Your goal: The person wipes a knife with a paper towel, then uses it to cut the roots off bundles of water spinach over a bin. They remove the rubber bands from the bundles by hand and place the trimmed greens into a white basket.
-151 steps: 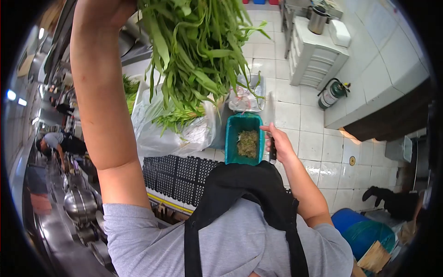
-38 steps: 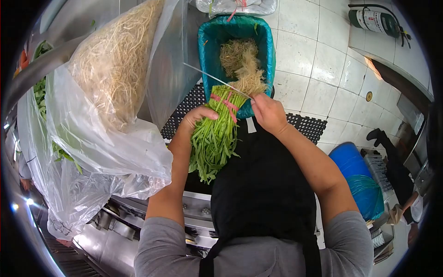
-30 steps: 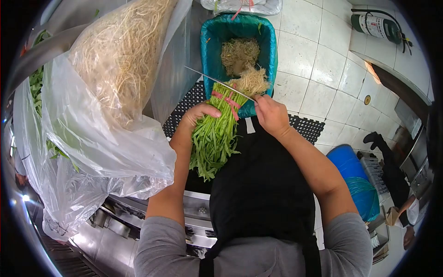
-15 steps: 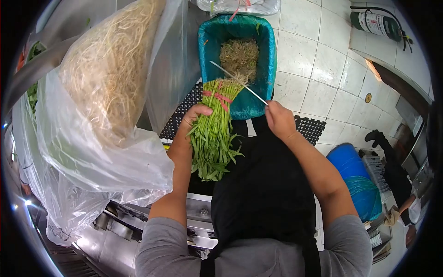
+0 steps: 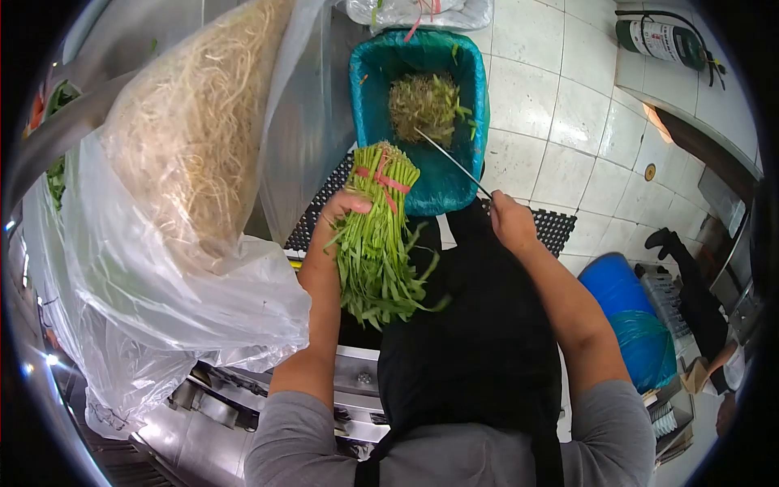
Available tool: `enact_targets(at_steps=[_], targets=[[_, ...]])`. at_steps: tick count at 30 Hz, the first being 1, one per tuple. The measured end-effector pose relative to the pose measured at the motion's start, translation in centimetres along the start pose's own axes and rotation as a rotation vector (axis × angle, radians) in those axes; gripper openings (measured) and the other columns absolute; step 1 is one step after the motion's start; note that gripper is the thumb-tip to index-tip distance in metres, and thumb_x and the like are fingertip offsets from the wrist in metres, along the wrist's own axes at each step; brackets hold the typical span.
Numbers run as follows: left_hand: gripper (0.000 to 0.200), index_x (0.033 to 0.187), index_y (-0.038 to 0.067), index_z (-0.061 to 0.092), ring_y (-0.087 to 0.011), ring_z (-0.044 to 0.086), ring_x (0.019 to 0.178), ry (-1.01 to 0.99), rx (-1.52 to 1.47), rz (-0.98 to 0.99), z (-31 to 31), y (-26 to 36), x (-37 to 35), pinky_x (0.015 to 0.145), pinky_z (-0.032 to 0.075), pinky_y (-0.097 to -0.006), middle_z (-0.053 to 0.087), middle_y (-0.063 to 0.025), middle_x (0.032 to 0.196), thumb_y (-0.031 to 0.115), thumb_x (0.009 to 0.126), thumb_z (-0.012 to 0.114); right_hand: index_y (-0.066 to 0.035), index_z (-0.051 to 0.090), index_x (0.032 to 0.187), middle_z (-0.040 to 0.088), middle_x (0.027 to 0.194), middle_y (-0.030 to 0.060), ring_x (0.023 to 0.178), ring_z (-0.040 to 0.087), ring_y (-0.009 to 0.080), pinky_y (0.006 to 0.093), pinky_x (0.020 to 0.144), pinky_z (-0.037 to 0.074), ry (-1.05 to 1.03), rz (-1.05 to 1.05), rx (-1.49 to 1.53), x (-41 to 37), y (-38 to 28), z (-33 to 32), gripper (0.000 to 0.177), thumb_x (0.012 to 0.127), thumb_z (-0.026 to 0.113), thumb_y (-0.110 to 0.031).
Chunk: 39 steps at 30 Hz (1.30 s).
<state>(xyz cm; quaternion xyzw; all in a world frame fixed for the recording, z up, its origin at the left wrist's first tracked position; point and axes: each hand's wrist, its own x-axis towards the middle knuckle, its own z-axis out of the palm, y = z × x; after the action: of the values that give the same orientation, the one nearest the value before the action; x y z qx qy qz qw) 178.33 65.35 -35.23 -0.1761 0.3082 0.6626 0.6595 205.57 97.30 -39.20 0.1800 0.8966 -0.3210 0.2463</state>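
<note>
Gripping banded greens [image 5: 375, 235] by the stems: left hand [image 5: 344, 204], cut ends up at the bin's near left corner. Right hand [image 5: 511, 221], by the near right corner, clenched on knife [image 5: 454, 163], blade over bin [image 5: 442, 199]. Trimmings [image 5: 422, 109] inside. I see bagged roots [image 5: 195, 138] beyond its left edge.

The floor [image 5: 527, 89] is paved with pale tiles, in which a round brass-coloured fitting [image 5: 649, 172] is set, and is partly covered by a perforated black mat [image 5: 554, 230]. A fire extinguisher [image 5: 661, 43] is seen at upper right, bright lights [image 5: 53, 359] at lower left.
</note>
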Motion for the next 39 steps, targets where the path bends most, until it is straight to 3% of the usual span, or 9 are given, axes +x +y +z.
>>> enact_targets(at_steps=[1,3,5,15,23,26,29,33,39], targets=[[0.098,0.153,-0.018,0.055,-0.0346,0.081,0.105,0.137,-0.092,-0.064,0.9,-0.1,-0.5,0.087,0.070,-0.0448,0.075,-0.0305,0.133,0.020,0.069,0.086,-0.006,0.058,0.119,0.073,0.101,0.0209,0.090,0.073,0.0479,0.0578,0.076,0.059,0.020,-0.018,0.035,-0.6,-0.1,-0.4,0.018,0.105,0.067,-0.013],[0.099,0.159,-0.012,0.052,-0.0362,0.081,0.107,0.059,-0.106,-0.023,0.9,0.5,0.6,0.090,0.069,-0.0471,0.073,-0.0317,0.137,0.017,0.070,0.084,-0.006,0.059,0.119,0.073,0.102,0.0210,0.090,0.073,0.0477,0.0578,0.076,0.059,0.048,-0.048,0.057,-0.1,-0.5,-1.6,0.017,0.105,0.067,-0.014],[0.097,0.160,-0.007,0.051,-0.0384,0.080,0.113,-0.122,0.085,-0.276,1.2,2.2,1.0,0.098,0.067,-0.0507,0.069,-0.0315,0.144,0.014,0.071,0.083,-0.006,0.061,0.121,0.073,0.102,0.0203,0.089,0.073,0.0469,0.0573,0.075,0.059,0.118,-0.100,0.132,0.2,-2.2,-2.0,0.018,0.106,0.067,-0.012],[0.081,0.148,-0.011,0.061,-0.0426,0.076,0.121,-0.180,0.250,-0.222,3.8,2.8,1.2,0.107,0.060,-0.0499,0.076,-0.0307,0.130,0.016,0.076,0.087,-0.010,0.070,0.119,0.067,0.094,0.0116,0.079,0.074,0.0336,0.0473,0.066,0.060,0.329,-0.375,0.155,3.6,-13.0,-5.8,0.017,0.102,0.072,-0.013],[0.076,0.149,-0.009,0.062,-0.0421,0.076,0.122,-0.228,0.310,-0.152,3.5,2.7,0.2,0.110,0.058,-0.0488,0.077,-0.0293,0.131,0.016,0.080,0.083,-0.010,0.061,0.115,0.071,0.097,0.0192,0.085,0.075,0.0463,0.0591,0.074,0.060,-0.009,-0.027,-0.099,1.2,-1.5,-1.2,0.012,0.106,0.065,-0.016],[0.080,0.152,-0.008,0.058,-0.0411,0.076,0.122,0.046,0.059,-0.185,7.0,3.8,-2.7,0.112,0.058,-0.0478,0.077,-0.0285,0.131,0.009,0.078,0.082,-0.009,0.059,0.115,0.072,0.096,0.0211,0.086,0.074,0.0486,0.0616,0.076,0.059,-0.041,0.010,-0.082,0.1,-1.4,-1.4,0.012,0.107,0.064,-0.017],[0.085,0.154,-0.007,0.056,-0.0406,0.076,0.122,-0.093,0.267,-0.268,4.1,2.5,-3.6,0.111,0.058,-0.0466,0.077,-0.0283,0.131,0.007,0.075,0.083,-0.007,0.059,0.115,0.074,0.097,0.0235,0.089,0.075,0.0495,0.0623,0.079,0.059,-0.041,0.006,-0.037,1.0,-2.4,-2.6,0.014,0.108,0.064,-0.018],[0.084,0.151,-0.009,0.060,-0.0382,0.073,0.129,0.322,0.842,-0.225,1.5,-0.6,-9.2,0.119,0.050,-0.0459,0.077,-0.0271,0.135,0.007,0.073,0.087,-0.003,0.063,0.114,0.078,0.105,0.0275,0.099,0.075,0.0515,0.0627,0.087,0.059,-0.131,0.112,0.063,1.8,-4.8,-4.9,0.020,0.107,0.064,-0.021],[0.053,0.131,-0.002,0.075,-0.0354,0.071,0.134,-0.192,0.530,-0.129,11.4,-2.3,-22.0,0.121,0.049,-0.0446,0.081,-0.0249,0.129,0.011,0.081,0.087,-0.002,0.072,0.114,0.077,0.104,0.0320,0.103,0.074,0.0542,0.0622,0.095,0.058,-0.186,0.178,0.111,-1.9,-7.3,-10.1,0.032,0.108,0.062,-0.032]])
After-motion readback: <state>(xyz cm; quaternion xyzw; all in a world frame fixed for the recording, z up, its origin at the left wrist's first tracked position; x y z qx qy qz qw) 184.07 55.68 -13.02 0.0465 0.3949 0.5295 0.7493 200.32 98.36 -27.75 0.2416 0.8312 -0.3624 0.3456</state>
